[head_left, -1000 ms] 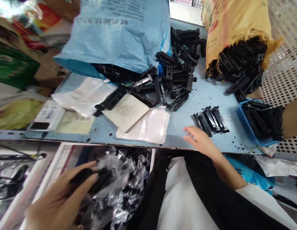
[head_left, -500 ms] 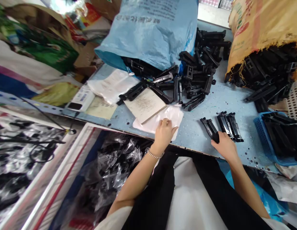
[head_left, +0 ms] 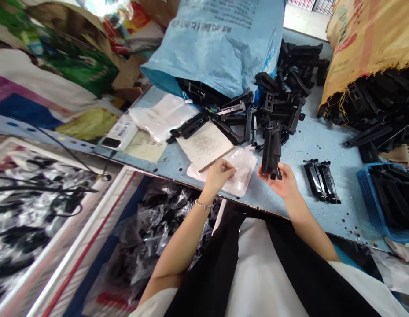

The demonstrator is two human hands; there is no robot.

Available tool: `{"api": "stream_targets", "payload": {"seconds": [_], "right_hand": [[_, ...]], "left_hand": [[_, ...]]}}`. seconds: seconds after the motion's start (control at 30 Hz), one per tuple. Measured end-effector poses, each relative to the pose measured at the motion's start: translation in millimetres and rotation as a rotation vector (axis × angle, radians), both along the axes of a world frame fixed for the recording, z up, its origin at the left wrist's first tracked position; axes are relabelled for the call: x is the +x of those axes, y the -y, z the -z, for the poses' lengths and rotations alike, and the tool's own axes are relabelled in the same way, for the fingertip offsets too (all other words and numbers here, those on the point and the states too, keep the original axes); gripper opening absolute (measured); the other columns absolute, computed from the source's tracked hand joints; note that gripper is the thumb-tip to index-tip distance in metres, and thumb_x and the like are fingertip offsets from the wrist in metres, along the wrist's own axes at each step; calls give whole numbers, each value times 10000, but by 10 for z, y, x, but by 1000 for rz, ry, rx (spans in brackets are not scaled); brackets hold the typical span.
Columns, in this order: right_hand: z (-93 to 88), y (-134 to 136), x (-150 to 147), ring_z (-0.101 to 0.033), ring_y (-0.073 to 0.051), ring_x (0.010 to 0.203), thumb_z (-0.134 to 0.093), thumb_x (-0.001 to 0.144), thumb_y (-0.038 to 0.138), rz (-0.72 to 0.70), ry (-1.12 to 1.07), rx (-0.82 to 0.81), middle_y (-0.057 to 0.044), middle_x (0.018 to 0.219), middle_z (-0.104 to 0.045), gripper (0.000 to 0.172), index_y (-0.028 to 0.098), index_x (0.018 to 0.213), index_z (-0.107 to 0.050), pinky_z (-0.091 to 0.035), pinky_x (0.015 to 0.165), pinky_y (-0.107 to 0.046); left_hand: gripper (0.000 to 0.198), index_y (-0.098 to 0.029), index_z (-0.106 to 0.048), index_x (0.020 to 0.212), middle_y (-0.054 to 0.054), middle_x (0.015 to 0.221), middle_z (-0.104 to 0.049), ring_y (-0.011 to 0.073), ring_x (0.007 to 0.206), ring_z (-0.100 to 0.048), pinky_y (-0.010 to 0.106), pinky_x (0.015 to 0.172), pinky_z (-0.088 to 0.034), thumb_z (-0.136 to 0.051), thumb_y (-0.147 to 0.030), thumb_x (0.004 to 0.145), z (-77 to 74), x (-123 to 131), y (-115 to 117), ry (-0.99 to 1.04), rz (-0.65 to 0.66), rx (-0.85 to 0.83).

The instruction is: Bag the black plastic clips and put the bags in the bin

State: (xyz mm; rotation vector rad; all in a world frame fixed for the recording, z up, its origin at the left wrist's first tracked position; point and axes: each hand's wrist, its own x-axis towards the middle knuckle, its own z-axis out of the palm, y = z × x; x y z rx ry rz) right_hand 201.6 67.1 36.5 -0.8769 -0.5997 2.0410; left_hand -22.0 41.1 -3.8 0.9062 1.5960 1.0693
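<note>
My right hand (head_left: 281, 182) grips a black elongated plastic part (head_left: 272, 149), raised on end above the table; whether it is one piece or a pair I cannot tell. My left hand (head_left: 219, 176) is closed in a pinch at the top of a stack of clear, pinkish plastic bags (head_left: 242, 176) by the table's front edge. Partly on the bags lies a square board (head_left: 204, 145) with dark scribbles. To the right of my right hand, two similar black parts (head_left: 319, 180) lie side by side.
A blue sack (head_left: 217, 48) spills a pile of black parts (head_left: 283, 97) at the back. On the right are a yellow sack (head_left: 366, 44) and a blue basket (head_left: 366, 189), both holding black parts. A white box (head_left: 120, 132) sits left; crates of bagged items (head_left: 158, 211) stand below.
My right hand has picked up a black part from the small row and carried it left, near the bags. My left hand has shifted slightly left, its fingers now drawn into a pinch.
</note>
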Motion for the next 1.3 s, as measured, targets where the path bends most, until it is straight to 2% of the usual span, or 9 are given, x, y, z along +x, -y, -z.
{"api": "stream_targets", "payload": {"seconds": [0.13, 0.33, 0.47, 0.63, 0.73, 0.87, 1.07, 1.2, 1.3], "right_hand": [[13, -168, -381, -718, -262, 975, -706, 769, 444, -33, -218, -111, -52, 913, -779, 286, 195, 910, -708, -528, 1045, -537], [153, -259, -460, -715, -258, 977, -706, 792, 381, 29, -226, -111, -40, 913, -781, 200, 209, 894, -696, -554, 1001, -569], [299, -261, -514, -720, -236, 937, -722, 780, 354, 70, -110, -94, -37, 897, -773, 206, 199, 912, -689, -622, 896, -461], [399, -250, -561, -715, -244, 956, -755, 745, 395, 104, -58, -87, -39, 912, -765, 272, 198, 916, -678, -619, 915, -460], [321, -166, -420, -707, -226, 908, -749, 737, 402, 84, 2, -39, -26, 900, -756, 269, 210, 911, -677, -621, 880, -421], [209, 145, -65, -651, -193, 744, -653, 769, 500, -165, -31, -103, -65, 926, -746, 369, 193, 969, -692, -569, 611, -315], [340, 470, -6, -367, -124, 573, -481, 828, 606, -502, -149, -305, -100, 871, -685, 567, 127, 1073, -661, -354, 436, -232], [414, 361, -246, -271, -113, 548, -462, 830, 663, -454, -114, -244, -48, 772, -631, 566, 156, 999, -647, -318, 401, -207], [374, 314, -354, -328, -103, 530, -609, 781, 652, -329, 14, -163, 4, 681, -563, 449, 205, 813, -594, -330, 408, -198]], "left_hand": [[387, -220, -427, 708, -65, 597, -573, 89, 527, -493, 226, 530, -377, -796, -265, 601, 39, 8, 20, 27, -43, 81], [422, -224, -388, 725, -51, 653, -565, 95, 577, -493, 234, 569, -409, -797, -256, 627, 21, -55, 32, 106, 43, 96], [60, -197, -545, 803, 26, 814, -600, 152, 726, -564, 287, 670, -482, -585, -163, 832, -212, -118, 98, -392, 152, 329], [298, -138, -701, 851, 173, 1138, -643, 255, 916, -628, 384, 752, -550, -430, -16, 839, -405, -254, 128, -1070, 427, 294], [412, -153, -732, 1072, 142, 1224, -670, 249, 1021, -658, 410, 915, -571, -443, -4, 818, -331, -294, 46, -1003, 467, 290], [334, -186, -733, 1151, 98, 1223, -706, 231, 1079, -682, 396, 1009, -559, -529, -149, 889, -164, -288, -80, -733, 352, 343], [453, -150, -645, 1328, 145, 1373, -638, 244, 1278, -616, 429, 1123, -501, -455, -92, 921, -105, -218, 2, -673, 334, 444], [523, -177, -505, 1482, 152, 1455, -578, 242, 1367, -554, 429, 1163, -474, -396, -92, 978, -211, -61, 385, -736, 454, 577], [631, -240, -351, 1580, 139, 1497, -542, 230, 1379, -548, 400, 1146, -499, -368, -52, 978, -258, 107, 681, -701, 571, 680]]}}
